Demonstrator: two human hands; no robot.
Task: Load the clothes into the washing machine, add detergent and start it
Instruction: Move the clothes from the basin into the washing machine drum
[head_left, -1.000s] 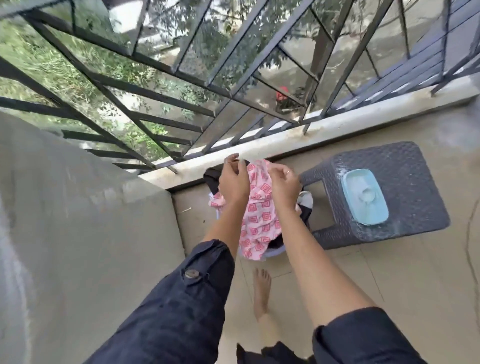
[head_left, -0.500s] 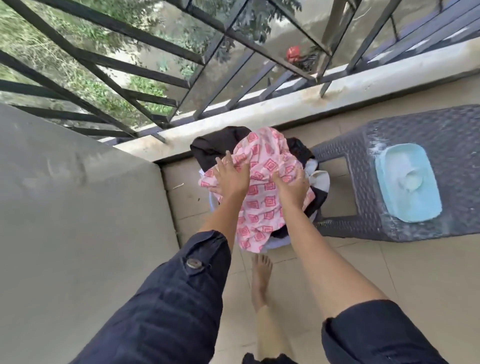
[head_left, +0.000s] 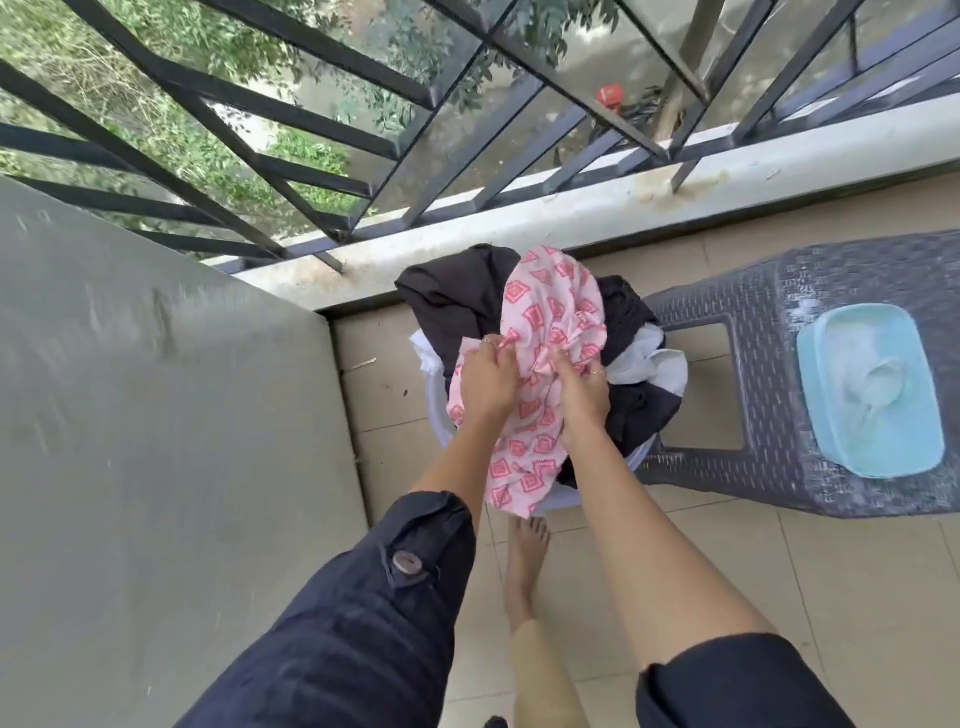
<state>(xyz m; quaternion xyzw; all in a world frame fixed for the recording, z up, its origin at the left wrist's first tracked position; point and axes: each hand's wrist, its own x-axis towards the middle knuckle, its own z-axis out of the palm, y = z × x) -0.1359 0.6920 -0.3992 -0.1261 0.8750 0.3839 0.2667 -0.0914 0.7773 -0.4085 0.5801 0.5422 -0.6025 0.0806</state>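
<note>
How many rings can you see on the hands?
2. A ring on the left hand; another ring on the right hand. Fingers buried in the cloth may hide more.

No text, label, brand, number or sign can be read anywhere in this view.

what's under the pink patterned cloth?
Under it: black garments and a white garment, heaped in a pale tub. Left hand and right hand grip the pink cloth. Anything deeper in the tub is covered.
</note>
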